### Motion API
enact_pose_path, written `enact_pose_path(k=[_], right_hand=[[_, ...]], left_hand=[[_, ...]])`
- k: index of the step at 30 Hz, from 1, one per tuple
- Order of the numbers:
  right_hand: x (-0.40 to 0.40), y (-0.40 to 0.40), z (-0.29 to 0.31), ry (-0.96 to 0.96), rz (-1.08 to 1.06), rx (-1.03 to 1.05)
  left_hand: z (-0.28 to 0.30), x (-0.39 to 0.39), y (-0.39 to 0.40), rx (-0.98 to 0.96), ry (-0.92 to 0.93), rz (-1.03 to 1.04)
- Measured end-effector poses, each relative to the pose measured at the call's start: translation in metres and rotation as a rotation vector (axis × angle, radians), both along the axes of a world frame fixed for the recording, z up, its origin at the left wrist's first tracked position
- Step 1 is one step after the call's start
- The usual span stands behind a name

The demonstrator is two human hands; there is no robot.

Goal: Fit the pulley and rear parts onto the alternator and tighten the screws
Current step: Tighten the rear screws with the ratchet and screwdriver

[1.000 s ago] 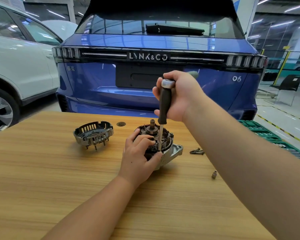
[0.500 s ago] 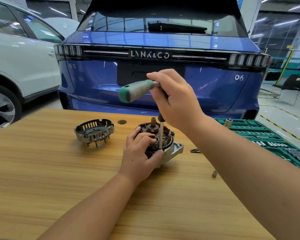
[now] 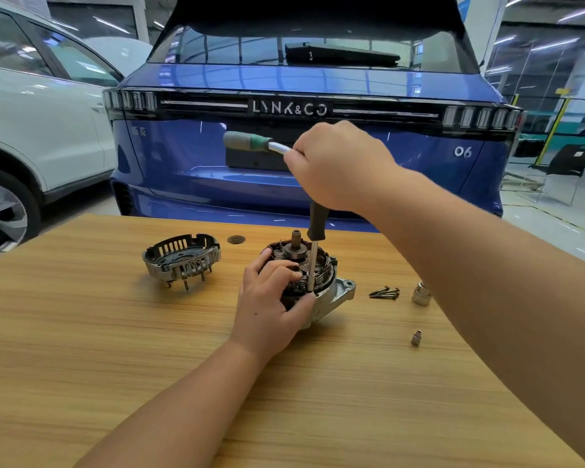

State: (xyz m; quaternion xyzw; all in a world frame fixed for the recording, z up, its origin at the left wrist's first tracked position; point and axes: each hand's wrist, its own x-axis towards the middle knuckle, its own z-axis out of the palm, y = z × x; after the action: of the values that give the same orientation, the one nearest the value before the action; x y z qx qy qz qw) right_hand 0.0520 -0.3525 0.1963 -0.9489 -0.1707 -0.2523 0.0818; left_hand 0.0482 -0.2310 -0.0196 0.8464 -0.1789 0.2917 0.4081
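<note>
Workshop floor behind, white car (image 3: 31, 130) left, blue car (image 3: 301, 157) centre. Wooden table (image 3: 115, 349) carried rear housing (image 3: 182, 260) at left. Left hand (image 3: 271, 298) gripped alternator (image 3: 313, 278) at table centre. Right hand (image 3: 338, 167) curled round ratchet driver (image 3: 313, 238), shaft upright on alternator rim. Screws (image 3: 384, 293), two sockets (image 3: 421, 293) lay right.

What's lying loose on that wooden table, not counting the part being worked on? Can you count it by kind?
Slotted rear cover: 1
Small dark disc: 1
Metal sockets, one large and one small: 2
Pile of loose screws: 1 pile; the screws overlap too much to count
Total: 5 items, taking the pile as one
</note>
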Motion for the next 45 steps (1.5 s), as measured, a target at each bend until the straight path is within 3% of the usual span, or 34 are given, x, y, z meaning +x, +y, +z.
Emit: enact_pose_path(k=[4,9,11,14,17,19,23,25,33,45], right_hand=[[-0.004,0.0,0.012,0.279,0.025,0.303],[-0.009,-0.009,0.01,0.769,0.169,1.047],[-0.006,-0.012,0.0,0.876,0.261,1.325],[0.002,-0.008,-0.019,0.833,0.339,1.742],[0.004,-0.006,-0.036,0.591,0.436,1.911],[0.003,-0.005,-0.046,0.316,0.474,1.772],[-0.004,-0.003,-0.063,-0.251,0.473,1.022],[-0.002,-0.004,-0.065,-0.366,0.495,0.798],[-0.002,-0.009,-0.055,-0.395,0.276,0.171],[-0.002,-0.007,-0.015,-0.101,0.29,0.034]], left_hand=[[0.0,0.0,0.0,0.006,0.006,0.004],[0.001,0.0,0.001,-0.003,0.007,-0.002],[0.001,0.0,0.001,-0.004,0.009,-0.005],[0.0,0.001,0.001,-0.001,-0.005,0.0],[-0.001,0.001,0.001,-0.001,-0.006,0.006],[-0.001,0.001,0.001,-0.001,-0.003,0.007],[-0.001,0.002,0.0,-0.001,-0.008,0.006],[-0.001,0.001,0.0,-0.011,-0.022,0.007],[0.0,0.0,-0.001,-0.007,-0.015,0.008],[0.0,-0.001,0.0,-0.017,-0.004,-0.005]])
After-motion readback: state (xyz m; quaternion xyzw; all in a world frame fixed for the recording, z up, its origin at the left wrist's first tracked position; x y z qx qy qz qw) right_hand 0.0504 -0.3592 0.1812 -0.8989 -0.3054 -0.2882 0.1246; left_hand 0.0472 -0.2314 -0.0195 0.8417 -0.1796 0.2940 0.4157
